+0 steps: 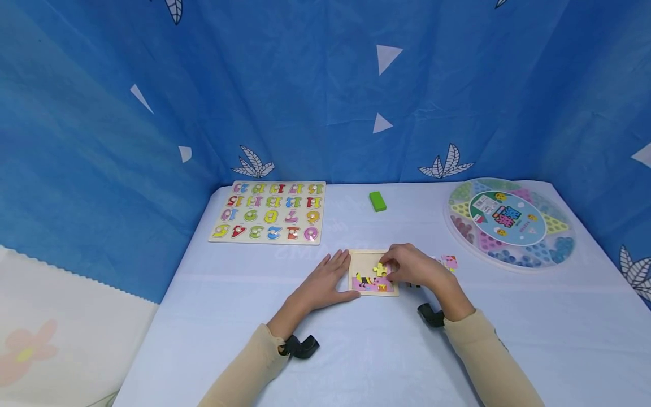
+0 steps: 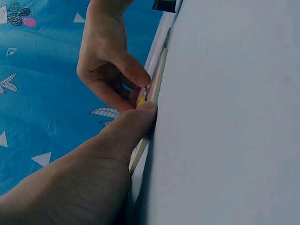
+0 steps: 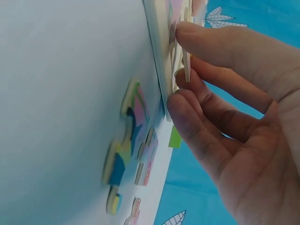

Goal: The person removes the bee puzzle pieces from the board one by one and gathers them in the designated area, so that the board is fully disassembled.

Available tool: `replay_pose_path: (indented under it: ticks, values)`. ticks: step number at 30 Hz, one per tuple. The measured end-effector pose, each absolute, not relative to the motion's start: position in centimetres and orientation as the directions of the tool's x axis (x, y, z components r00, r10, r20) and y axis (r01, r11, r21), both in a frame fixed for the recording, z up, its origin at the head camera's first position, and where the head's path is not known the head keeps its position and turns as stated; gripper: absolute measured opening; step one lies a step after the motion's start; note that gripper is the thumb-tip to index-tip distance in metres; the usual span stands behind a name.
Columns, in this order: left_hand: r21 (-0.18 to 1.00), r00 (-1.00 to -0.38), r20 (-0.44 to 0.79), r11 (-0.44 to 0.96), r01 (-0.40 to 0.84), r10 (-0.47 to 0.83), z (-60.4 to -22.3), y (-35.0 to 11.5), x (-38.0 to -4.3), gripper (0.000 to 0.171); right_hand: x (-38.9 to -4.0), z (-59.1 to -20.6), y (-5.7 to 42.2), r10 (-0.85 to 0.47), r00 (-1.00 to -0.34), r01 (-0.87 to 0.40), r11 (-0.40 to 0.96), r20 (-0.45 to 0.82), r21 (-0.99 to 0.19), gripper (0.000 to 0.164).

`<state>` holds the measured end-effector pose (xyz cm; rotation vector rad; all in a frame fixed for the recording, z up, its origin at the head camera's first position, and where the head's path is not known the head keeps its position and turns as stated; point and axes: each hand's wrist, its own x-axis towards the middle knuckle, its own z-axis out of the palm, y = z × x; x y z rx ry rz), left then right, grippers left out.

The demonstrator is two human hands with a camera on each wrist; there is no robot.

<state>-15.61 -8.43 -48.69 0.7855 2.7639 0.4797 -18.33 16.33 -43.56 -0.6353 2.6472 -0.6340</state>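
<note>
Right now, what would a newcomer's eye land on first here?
Probably the round, colourful game board at the back right of the table, then the number board at the back left. Between them, nearer the front, the right grip pinches a yellow puzzle piece at a small wooden tray, while the left grip rests at its left edge.

From here, the jigsaw piece [image 1: 380,270] in the right grip [image 1: 413,265] looks yellow; just under it, the puzzle tray [image 1: 363,261] shows pale bare wood and a pink strip with a black-and-yellow bee. Beyond that grip sits a plain green block [image 1: 377,201]; to its right, a Chinese checkers set [image 1: 508,217] patterned as a multicoloured star. Beyond the left grip [image 1: 325,282], a cream number board [image 1: 267,213] carries multicoloured numerals. Behind everything, the blue curtain [image 1: 305,85] has white triangles and black-outlined leaves.
</note>
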Motion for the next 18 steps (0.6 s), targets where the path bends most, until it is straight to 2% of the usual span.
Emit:
replay_pose_path:
  ticks: [18]
  values:
    - [0.373,-0.828,-0.12,0.798,0.473,0.547,-48.8,-8.4,-15.6,0.097,-17.6,-43.1,17.5,-0.457,-0.856,-0.285,0.809,-0.244,-0.515,0.031]
